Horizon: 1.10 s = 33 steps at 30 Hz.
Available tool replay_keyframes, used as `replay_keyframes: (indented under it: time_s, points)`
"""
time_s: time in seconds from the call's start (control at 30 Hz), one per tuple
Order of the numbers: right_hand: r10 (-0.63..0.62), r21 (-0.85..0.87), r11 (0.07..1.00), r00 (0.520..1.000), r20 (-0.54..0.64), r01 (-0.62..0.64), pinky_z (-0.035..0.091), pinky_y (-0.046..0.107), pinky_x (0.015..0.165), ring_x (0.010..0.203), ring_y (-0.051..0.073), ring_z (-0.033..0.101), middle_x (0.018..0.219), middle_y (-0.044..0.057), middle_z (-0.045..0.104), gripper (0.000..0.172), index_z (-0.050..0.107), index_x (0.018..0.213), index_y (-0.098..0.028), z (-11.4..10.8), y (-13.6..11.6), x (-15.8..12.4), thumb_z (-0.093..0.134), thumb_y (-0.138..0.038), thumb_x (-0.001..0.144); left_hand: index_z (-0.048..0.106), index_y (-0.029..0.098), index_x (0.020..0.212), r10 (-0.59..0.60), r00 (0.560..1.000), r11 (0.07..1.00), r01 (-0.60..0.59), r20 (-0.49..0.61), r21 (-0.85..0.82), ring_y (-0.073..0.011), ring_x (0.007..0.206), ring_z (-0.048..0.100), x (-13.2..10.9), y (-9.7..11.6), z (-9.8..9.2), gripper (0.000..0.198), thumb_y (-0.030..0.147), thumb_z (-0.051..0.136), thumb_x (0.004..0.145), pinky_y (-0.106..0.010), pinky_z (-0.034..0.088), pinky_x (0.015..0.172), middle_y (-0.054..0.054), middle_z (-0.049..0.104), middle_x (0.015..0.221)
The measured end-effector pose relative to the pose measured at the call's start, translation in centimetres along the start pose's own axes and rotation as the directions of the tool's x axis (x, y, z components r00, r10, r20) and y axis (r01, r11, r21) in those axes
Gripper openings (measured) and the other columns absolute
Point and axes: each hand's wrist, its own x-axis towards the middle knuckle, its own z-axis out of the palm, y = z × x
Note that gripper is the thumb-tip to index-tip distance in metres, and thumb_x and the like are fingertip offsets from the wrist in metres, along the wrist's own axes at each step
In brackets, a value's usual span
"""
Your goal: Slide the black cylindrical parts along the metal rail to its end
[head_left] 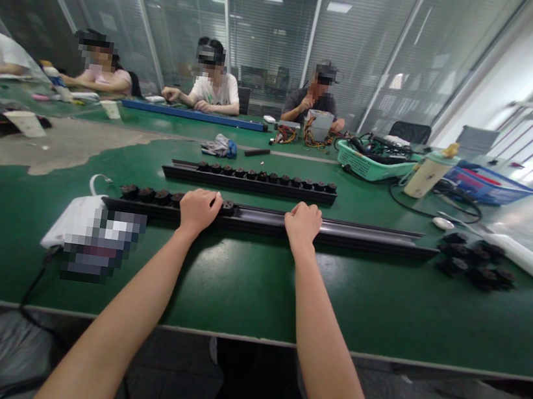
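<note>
A long black rail (364, 235) lies across the green table (234, 293) in front of me. My left hand (199, 209) is curled over it near its left part, right beside a row of round black parts (149, 194) seated in the rail. My right hand (303, 222) is curled into a fist on the rail's middle. The fingertips of both hands are hidden behind the rail. A second black rail (249, 182), filled along its length with round black parts, lies just beyond.
Loose black parts (474, 263) are piled at the right. A white pouch (79, 224) with a cable sits at the left. A green basket (374, 161), a bottle (430, 172) and a blue basket (492, 183) stand far right. Several people sit at the far side.
</note>
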Motion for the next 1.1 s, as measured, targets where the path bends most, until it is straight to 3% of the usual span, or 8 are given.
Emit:
replay_keyframes:
  time_s: [0.27,0.47,0.7,0.87,1.03,1.1]
  points:
    - [-0.023,-0.081,0.996,0.991,0.130,0.033,0.038,0.049,0.099,0.118,0.036,0.059,0.129,0.024,0.058,0.033,0.066,0.123,-0.014,-0.4,0.1,0.3,0.049,-0.018,0.094,0.071,0.021,0.074,-0.004,1.000,1.000,0.004,0.001,-0.016,-0.0276,0.084,0.065,0.0,-0.1,0.0,0.048,0.039,0.036,0.102,-0.038,0.040,0.073,-0.012,0.074,0.086]
    - [-0.110,-0.112,0.984,0.964,0.242,0.141,0.037,0.051,0.100,0.117,0.034,0.061,0.128,0.019,0.059,0.033,0.067,0.119,-0.018,-1.4,0.8,0.9,0.048,-0.015,0.093,0.071,0.020,0.074,-0.007,1.000,1.000,0.007,0.011,-0.014,-0.0279,0.085,0.066,0.0,0.0,-0.2,0.048,0.039,0.037,0.101,-0.039,0.040,0.074,-0.013,0.074,0.086]
    - [-0.172,-0.124,0.969,0.943,0.285,0.214,0.040,0.045,0.099,0.116,0.031,0.062,0.127,0.019,0.059,0.030,0.067,0.118,-0.016,-1.9,1.1,1.4,0.049,-0.015,0.094,0.071,0.020,0.074,0.013,1.000,1.000,-0.013,-0.005,-0.003,-0.0272,0.085,0.066,-0.1,-0.1,-0.1,0.048,0.038,0.036,0.102,-0.038,0.039,0.073,-0.012,0.075,0.087]
    - [-0.382,-0.043,0.904,0.850,0.362,0.425,0.043,0.041,0.098,0.113,0.026,0.062,0.124,0.013,0.061,0.021,0.065,0.114,-0.019,-2.5,3.3,2.7,0.053,-0.021,0.097,0.071,0.021,0.074,0.009,1.000,1.000,-0.009,-0.008,-0.007,-0.0276,0.086,0.066,-0.1,-0.1,-0.1,0.048,0.039,0.036,0.102,-0.038,0.039,0.073,-0.012,0.076,0.088]
    - [-0.603,0.150,0.794,0.731,0.320,0.589,0.044,0.038,0.098,0.120,0.022,0.058,0.131,0.010,0.060,0.024,0.062,0.122,-0.022,-2.4,6.5,3.1,0.053,-0.028,0.101,0.071,0.021,0.074,-0.001,1.000,1.000,0.001,0.005,-0.025,-0.0279,0.086,0.066,-0.1,-0.1,-0.2,0.047,0.039,0.037,0.101,-0.039,0.040,0.074,-0.012,0.075,0.087]
    - [-0.648,0.205,0.761,0.706,0.286,0.616,0.045,0.037,0.096,0.121,0.022,0.057,0.135,0.011,0.059,0.028,0.061,0.129,-0.024,-2.2,7.4,2.8,0.049,-0.030,0.104,0.070,0.021,0.073,-0.007,1.000,1.000,0.007,0.004,-0.025,-0.0279,0.085,0.066,-0.1,-0.1,-0.2,0.047,0.039,0.037,0.101,-0.039,0.040,0.074,-0.012,0.075,0.086]
